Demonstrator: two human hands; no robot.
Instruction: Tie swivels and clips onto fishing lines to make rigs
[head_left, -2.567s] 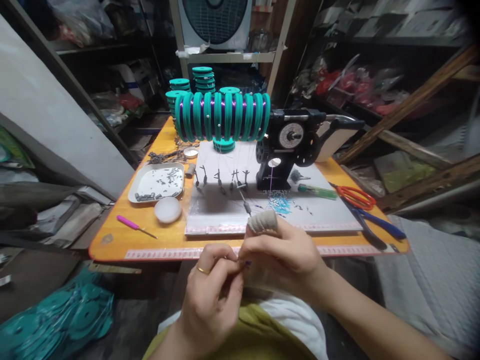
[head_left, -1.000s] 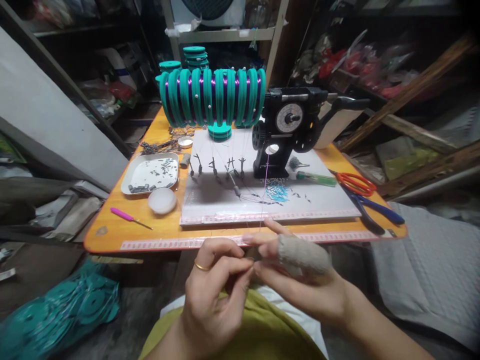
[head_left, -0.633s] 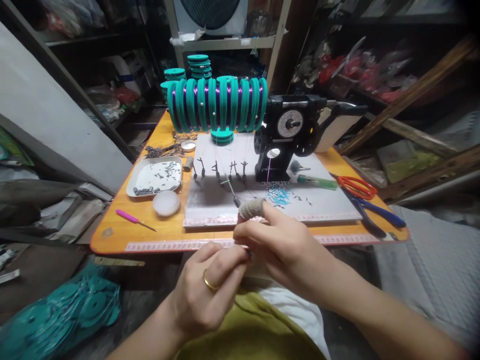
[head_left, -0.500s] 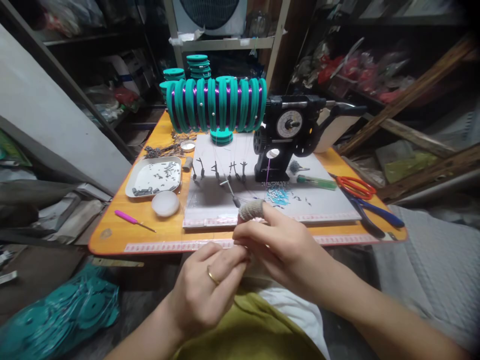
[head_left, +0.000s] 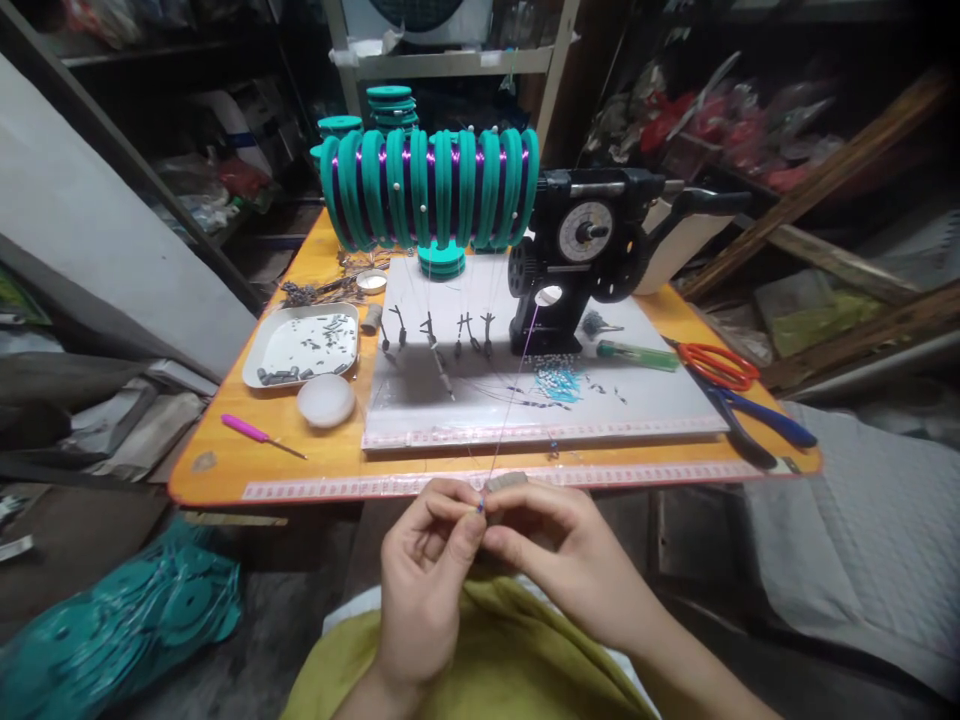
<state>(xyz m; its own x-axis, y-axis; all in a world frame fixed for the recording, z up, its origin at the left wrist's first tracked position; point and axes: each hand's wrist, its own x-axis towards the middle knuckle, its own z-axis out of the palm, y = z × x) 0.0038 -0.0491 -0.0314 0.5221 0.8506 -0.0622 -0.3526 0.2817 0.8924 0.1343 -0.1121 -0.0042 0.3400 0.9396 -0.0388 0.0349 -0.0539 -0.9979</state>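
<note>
Close together in front of the table's near edge, my two hands meet at the fingertips. My left hand [head_left: 431, 575] pinches a tiny blue piece [head_left: 481, 506] between thumb and index finger. My right hand [head_left: 559, 535], a grey cover [head_left: 508, 481] on one finger, is closed at the end of a thin purple line [head_left: 525, 352]. That line runs taut up to a black hand-cranked winder [head_left: 551, 300]. Beside the winder, a row of teal foam spools [head_left: 442, 185] wound with purple line sits above a white board [head_left: 420, 415]. Dark weights [head_left: 459, 348] hang below on lines.
On the left are a white tray [head_left: 259, 350] of small grey pieces, a round white dish [head_left: 326, 402] and a pink-handled tool [head_left: 244, 428]. Blue-handled pliers [head_left: 772, 418], orange-handled scissors [head_left: 720, 366] and a green cutter [head_left: 637, 355] lie right. Bagged teal spools [head_left: 187, 600] rest lower left.
My right hand has drawn back from the board to my left fingertips, and the purple line now stretches to them. The hanging weight near the board's front has swung left. The view has shifted slightly.
</note>
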